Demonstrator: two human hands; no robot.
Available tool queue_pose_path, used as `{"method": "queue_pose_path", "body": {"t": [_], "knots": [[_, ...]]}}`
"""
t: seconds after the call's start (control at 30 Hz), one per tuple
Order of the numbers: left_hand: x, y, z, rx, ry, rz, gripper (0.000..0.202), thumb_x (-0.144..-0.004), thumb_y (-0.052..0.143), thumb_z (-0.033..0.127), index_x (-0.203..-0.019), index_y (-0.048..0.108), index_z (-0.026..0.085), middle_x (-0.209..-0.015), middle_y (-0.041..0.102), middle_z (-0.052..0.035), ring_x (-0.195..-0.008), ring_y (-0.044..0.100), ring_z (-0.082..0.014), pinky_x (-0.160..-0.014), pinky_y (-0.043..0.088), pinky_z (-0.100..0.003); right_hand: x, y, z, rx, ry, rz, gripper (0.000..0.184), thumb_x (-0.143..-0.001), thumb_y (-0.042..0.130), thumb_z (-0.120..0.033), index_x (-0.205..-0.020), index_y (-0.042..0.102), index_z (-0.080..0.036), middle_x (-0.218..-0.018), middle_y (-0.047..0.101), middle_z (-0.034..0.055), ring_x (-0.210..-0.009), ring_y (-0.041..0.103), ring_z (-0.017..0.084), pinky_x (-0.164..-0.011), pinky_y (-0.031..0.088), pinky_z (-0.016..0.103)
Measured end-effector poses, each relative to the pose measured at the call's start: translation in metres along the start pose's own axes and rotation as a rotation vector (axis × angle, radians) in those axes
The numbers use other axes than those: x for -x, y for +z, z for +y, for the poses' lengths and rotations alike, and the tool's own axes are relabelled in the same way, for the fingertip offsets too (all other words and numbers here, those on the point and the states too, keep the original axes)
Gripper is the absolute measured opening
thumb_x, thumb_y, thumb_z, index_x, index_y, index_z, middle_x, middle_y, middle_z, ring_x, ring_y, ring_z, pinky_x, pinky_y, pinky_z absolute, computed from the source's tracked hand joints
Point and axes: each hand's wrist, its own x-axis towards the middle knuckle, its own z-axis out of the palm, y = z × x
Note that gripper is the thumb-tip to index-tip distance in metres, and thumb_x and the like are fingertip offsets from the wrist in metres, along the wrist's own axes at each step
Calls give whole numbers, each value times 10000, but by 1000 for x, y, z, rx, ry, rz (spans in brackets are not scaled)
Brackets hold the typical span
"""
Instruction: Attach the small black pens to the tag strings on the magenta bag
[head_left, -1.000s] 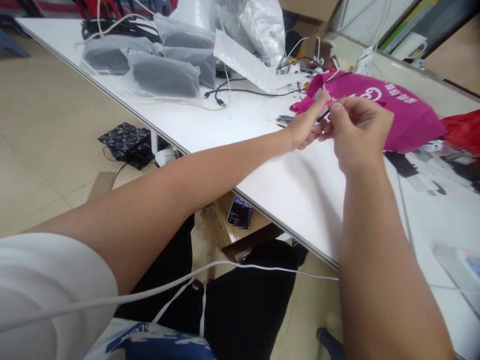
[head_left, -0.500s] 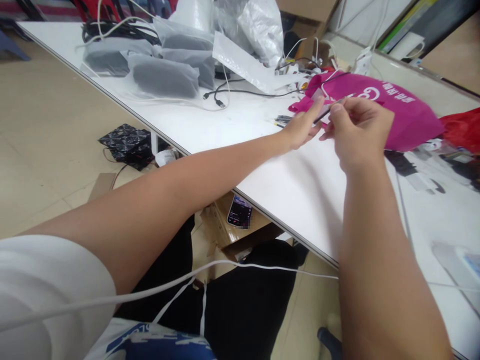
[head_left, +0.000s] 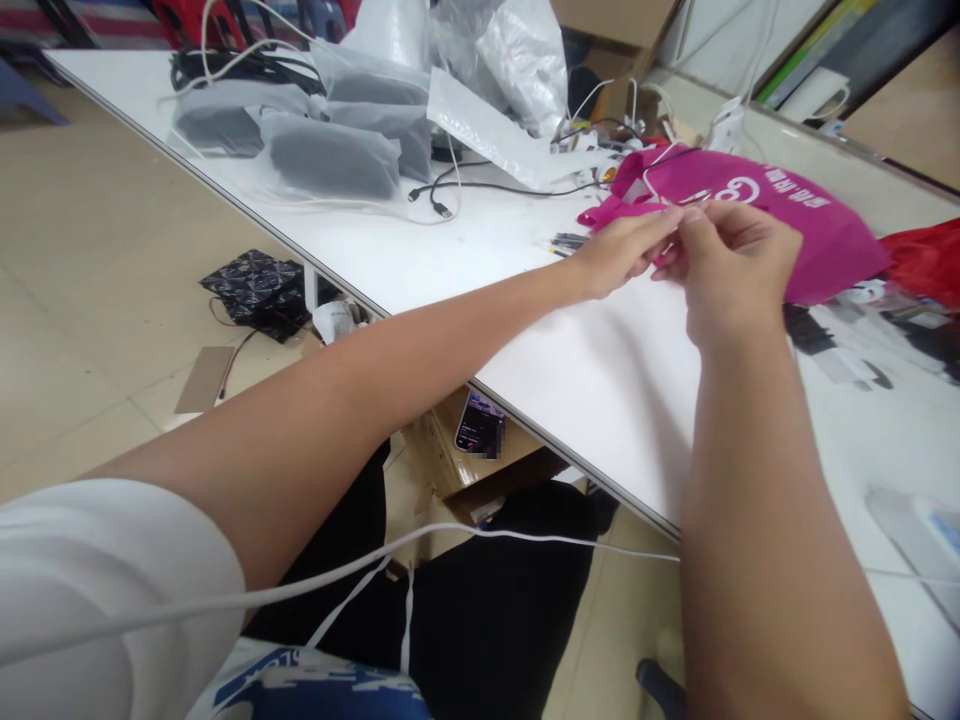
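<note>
My left hand point(head_left: 619, 255) and my right hand point(head_left: 731, 265) meet fingertip to fingertip above the white table point(head_left: 585, 380), just in front of a magenta bag point(head_left: 795, 215). Both pinch a small thin thing between them; its shape is hidden by the fingers. A few dark pens or cable ends point(head_left: 566, 241) lie on the table just left of my left hand.
Grey foam-wrapped packs point(head_left: 330, 155) and black cables point(head_left: 442, 190) sit at the far left of the table, with clear plastic bags point(head_left: 517, 60) behind. A red bag point(head_left: 926, 260) lies at the right. A phone point(head_left: 478, 425) rests on a cardboard box under the table edge. A white cable point(head_left: 420, 540) crosses my lap.
The thin dark stick seen between my hands earlier is now hidden as the fingertips have closed together. Both hands have shifted slightly right.
</note>
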Motion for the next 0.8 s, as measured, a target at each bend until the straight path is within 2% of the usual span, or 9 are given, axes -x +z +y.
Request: {"method": "queue_pose_path", "body": {"t": [0.07, 0.13, 0.23, 0.33, 0.43, 0.5, 0.6, 0.7, 0.8], "knots": [[2, 3, 2, -24, 60, 74, 584, -1447, 327, 558, -989, 492, 235, -828, 331, 69, -805, 345, -64, -736, 226, -320, -2, -3, 4, -26, 56, 1, 536, -1161, 692, 108, -755, 808, -223, -672, 660, -19, -591, 604, 114, -597, 625, 229], [1, 3, 1, -48, 91, 99, 484, -1442, 416, 323, -985, 535, 215, -825, 390, 61, -825, 379, -75, -752, 285, -309, -3, -4, 7, -63, 101, -1, 508, -1157, 695, 106, -785, 834, -211, -679, 673, -15, -590, 580, 103, -510, 510, 187], [-4, -3, -3, -143, 82, 139, 468, -1396, 449, 187, -936, 512, 249, -782, 424, 47, -840, 394, -126, -796, 354, -334, -5, -6, 12, -116, 134, 55, 462, -1148, 715, 107, -815, 846, -186, -694, 693, -10, -566, 536, 87, -478, 441, 162], [-7, -10, -7, -239, 66, 175, 478, -1376, 470, 209, -903, 478, 277, -770, 458, 28, -850, 434, -176, -826, 382, -361, -9, -7, 14, -177, 162, 187, 436, -1160, 710, 107, -847, 850, -162, -734, 716, -7, -592, 581, 79, -540, 528, 143], [-9, -13, -9, -272, 51, 153, 449, -1355, 513, 257, -907, 498, 294, -779, 489, 10, -895, 482, -220, -856, 400, -385, -12, -9, 15, -275, 172, 281, 394, -1160, 707, 101, -898, 842, -161, -830, 764, -2, -748, 737, 92, -724, 695, 154], [-10, -13, -10, -290, 34, 133, 461, -1348, 505, 244, -890, 489, 298, -768, 504, -7, -927, 483, -230, -903, 413, -410, -13, -9, 15, -321, 177, 313, 358, -1136, 728, 99, -924, 826, -173, -899, 795, 4, -843, 802, 109, -824, 753, 186], [-13, -12, -13, -336, 30, 122, 506, -1351, 492, 227, -849, 465, 290, -754, 507, -23, -922, 472, -218, -940, 424, -442, -11, -6, 12, -347, 234, 331, 336, -1169, 715, 61, -967, 811, -189, -945, 818, 6, -823, 806, 99, -794, 739, 166], [-16, -13, -19, -372, 53, 139, 514, -1341, 540, 310, -830, 480, 301, -775, 546, -42, -909, 508, -243, -891, 433, -458, -7, -4, 5, -382, 315, 323, 346, -1251, 663, -5, -1002, 813, -194, -981, 843, 10, -782, 802, 80, -722, 695, 135], [-17, -14, -25, -400, 75, 141, 445, -1306, 547, 372, -862, 548, 345, -824, 615, -67, -937, 554, -283, -834, 419, -459, -4, -3, -1, -426, 340, 326, 335, -1271, 670, -36, -1008, 813, -186, -1037, 868, 23, -793, 811, 74, -726, 680, 132]]}}
